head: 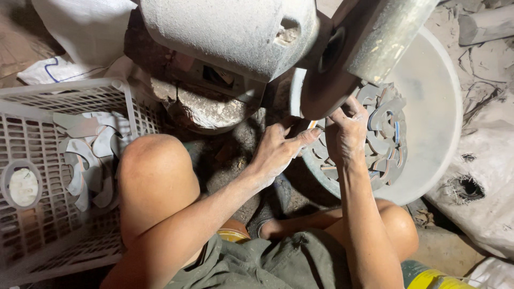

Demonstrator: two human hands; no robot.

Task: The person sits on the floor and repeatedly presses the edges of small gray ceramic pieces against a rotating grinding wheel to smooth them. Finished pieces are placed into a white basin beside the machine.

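Head view, person seated low, knees bent. Both hands raised to a grinding wheel [321, 85] at 12 o'clock, mounted on a dusty grey motor housing [225, 32].

Left hand [278, 152]: fingers curled, pinching a small flat curved piece [312, 124] at its fingertips, the piece's edge touching the wheel's lower rim. Right hand [347, 134]: closed on the same piece from the 3 o'clock side, thumb up against the wheel; exact contact partly hidden.

Round grey basin [439, 107] at 2 o'clock, just beyond the right hand, holds a pile of hook-shaped flat blanks [385, 139].

White slatted plastic crate [37, 128] at 9 o'clock, beside the left knee, holds more blanks [85, 160] and a round lid [22, 184].
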